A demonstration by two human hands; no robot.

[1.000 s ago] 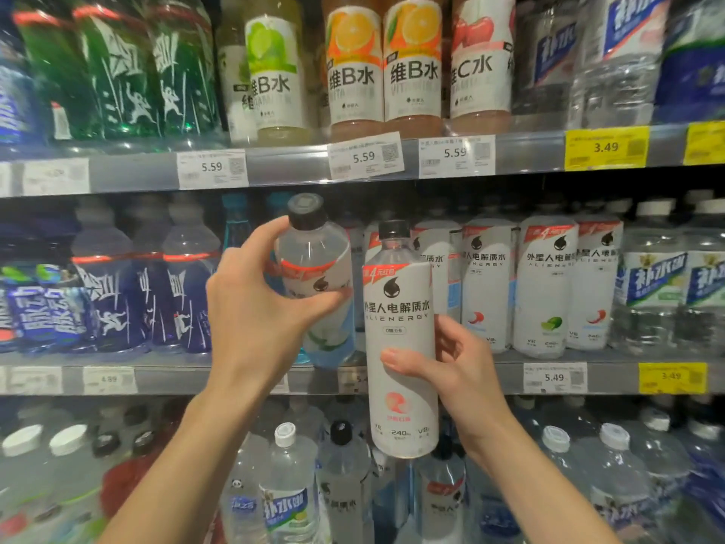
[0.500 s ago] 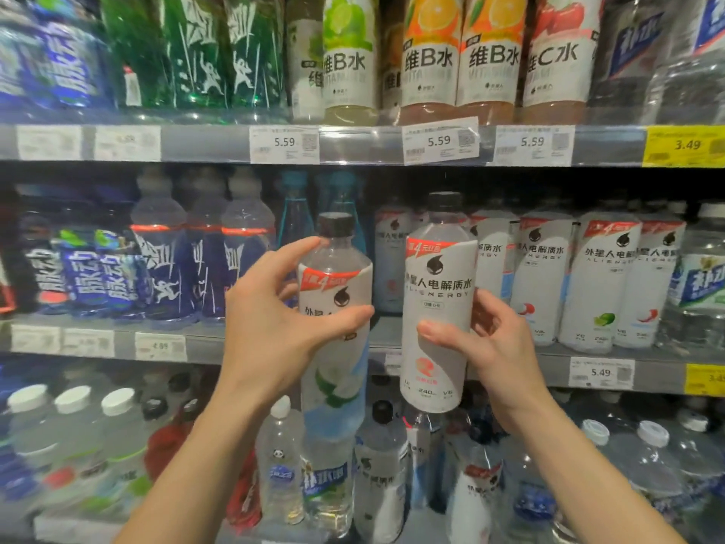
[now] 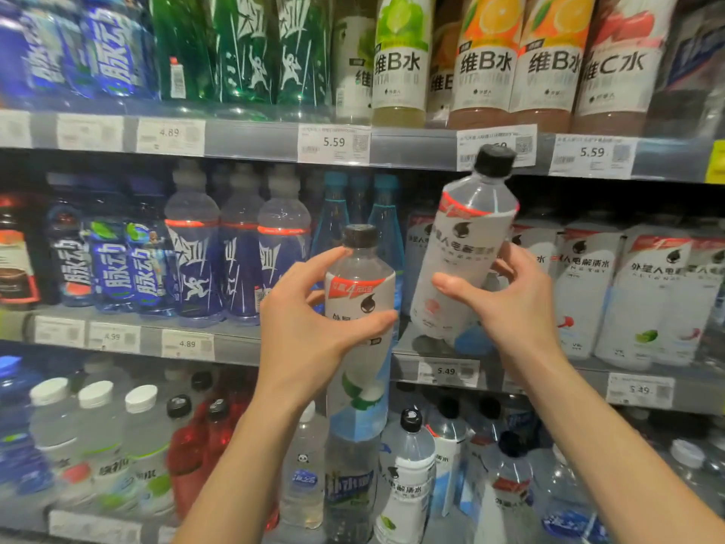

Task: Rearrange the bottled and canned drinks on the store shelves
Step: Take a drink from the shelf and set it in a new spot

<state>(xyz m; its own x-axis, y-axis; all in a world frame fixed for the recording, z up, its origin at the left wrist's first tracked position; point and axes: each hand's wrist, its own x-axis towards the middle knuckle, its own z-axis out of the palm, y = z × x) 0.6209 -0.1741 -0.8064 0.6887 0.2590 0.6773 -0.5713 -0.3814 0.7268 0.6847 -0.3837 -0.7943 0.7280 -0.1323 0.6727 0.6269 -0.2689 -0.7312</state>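
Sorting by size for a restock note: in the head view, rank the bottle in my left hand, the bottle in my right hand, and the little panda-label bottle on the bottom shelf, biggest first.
1-2. Left-hand bottle and right-hand bottle: alike; the tilt makes ranking unsure.
3. Panda-label bottle: looks smallest, though it sits farther back.

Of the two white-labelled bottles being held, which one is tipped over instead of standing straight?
The bottle in the right hand, the higher bottle: it leans, cap to the right. The left hand's bottle stays upright.
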